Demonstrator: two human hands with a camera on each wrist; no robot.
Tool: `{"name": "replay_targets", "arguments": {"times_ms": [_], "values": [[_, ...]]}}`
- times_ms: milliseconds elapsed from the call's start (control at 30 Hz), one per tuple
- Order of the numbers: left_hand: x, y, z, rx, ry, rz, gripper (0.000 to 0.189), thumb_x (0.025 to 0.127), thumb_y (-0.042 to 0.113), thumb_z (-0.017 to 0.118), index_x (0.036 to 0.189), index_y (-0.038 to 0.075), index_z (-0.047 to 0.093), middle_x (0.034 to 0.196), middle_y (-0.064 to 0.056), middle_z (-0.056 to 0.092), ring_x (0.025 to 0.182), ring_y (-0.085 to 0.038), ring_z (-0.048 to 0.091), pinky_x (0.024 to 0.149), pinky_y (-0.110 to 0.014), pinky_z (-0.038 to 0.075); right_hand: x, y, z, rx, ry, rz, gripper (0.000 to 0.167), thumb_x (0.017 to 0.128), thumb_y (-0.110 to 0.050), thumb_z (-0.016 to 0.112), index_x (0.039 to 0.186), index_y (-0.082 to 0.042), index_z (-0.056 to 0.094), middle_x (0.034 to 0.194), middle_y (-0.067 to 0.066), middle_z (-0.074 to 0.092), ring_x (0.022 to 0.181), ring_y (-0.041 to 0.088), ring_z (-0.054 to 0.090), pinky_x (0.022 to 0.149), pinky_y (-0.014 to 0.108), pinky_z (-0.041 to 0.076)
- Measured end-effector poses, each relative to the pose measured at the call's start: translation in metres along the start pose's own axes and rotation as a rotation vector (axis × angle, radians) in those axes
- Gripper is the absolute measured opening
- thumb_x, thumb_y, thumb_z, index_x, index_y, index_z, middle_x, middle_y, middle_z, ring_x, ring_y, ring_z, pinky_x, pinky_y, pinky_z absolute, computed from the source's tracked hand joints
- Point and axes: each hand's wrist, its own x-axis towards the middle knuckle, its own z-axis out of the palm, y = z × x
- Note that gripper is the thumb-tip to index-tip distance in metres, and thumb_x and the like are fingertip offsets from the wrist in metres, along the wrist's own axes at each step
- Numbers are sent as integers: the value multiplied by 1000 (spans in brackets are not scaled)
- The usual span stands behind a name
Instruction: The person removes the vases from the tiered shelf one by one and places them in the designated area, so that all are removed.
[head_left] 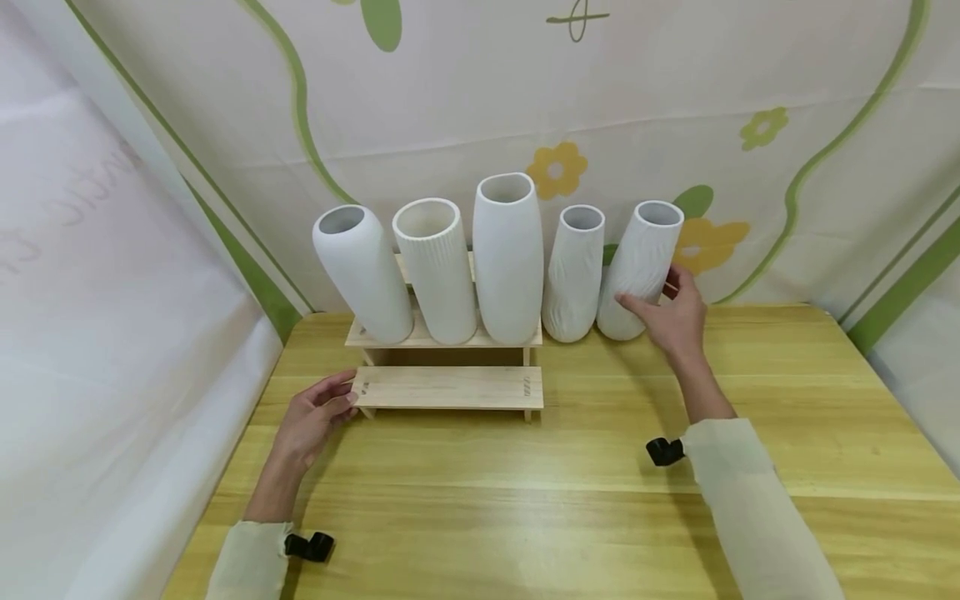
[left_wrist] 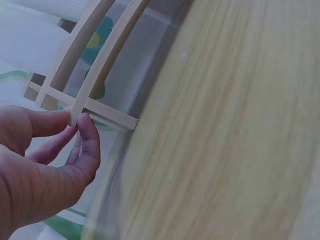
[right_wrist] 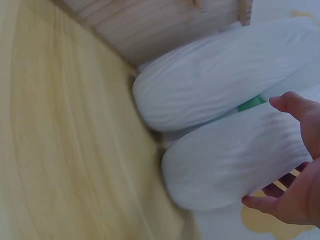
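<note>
A light wooden stepped stand point(head_left: 450, 388) is on the table, and my left hand point(head_left: 309, 421) pinches the left end of its low front step between thumb and fingers. In the left wrist view, the fingertips point(left_wrist: 86, 122) meet at the slat's end. At the far right, my right hand point(head_left: 678, 321) holds a white textured vase point(head_left: 639, 262), thumb across its front and fingers round its right side. Close to its left stands a similar textured vase point(head_left: 573, 275). Both vases stand on the table beside the stand, as the right wrist view shows.
Higher on the stand are three more white vases: a smooth slanted one point(head_left: 365, 279), a ribbed one point(head_left: 438, 279) and a tall one point(head_left: 508, 258). The wooden table point(head_left: 600, 500) ends at a patterned cloth backdrop point(head_left: 450, 100). White cloth point(head_left: 112, 333) hangs on the left.
</note>
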Motion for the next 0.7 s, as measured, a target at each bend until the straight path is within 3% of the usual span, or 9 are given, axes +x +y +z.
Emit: {"name": "replay_targets", "arguments": {"times_ms": [300, 700], "values": [[0, 0, 1, 1, 0, 0, 53, 108, 9, 65, 158, 0, 49, 122, 2, 60, 97, -9, 66, 89, -21, 61, -16, -37, -4, 75, 106, -45, 89, 85, -29, 92, 160, -17, 45, 163, 4, 51, 149, 22, 52, 119, 50, 48], [1, 0, 0, -6, -1, -9, 54, 108, 9, 66, 158, 1, 49, 123, 2, 60, 99, -8, 66, 89, -20, 61, -44, -77, -6, 103, 134, -106, 87, 85, -26, 92, 159, -22, 47, 162, -2, 51, 148, 18, 52, 121, 49, 50]]}}
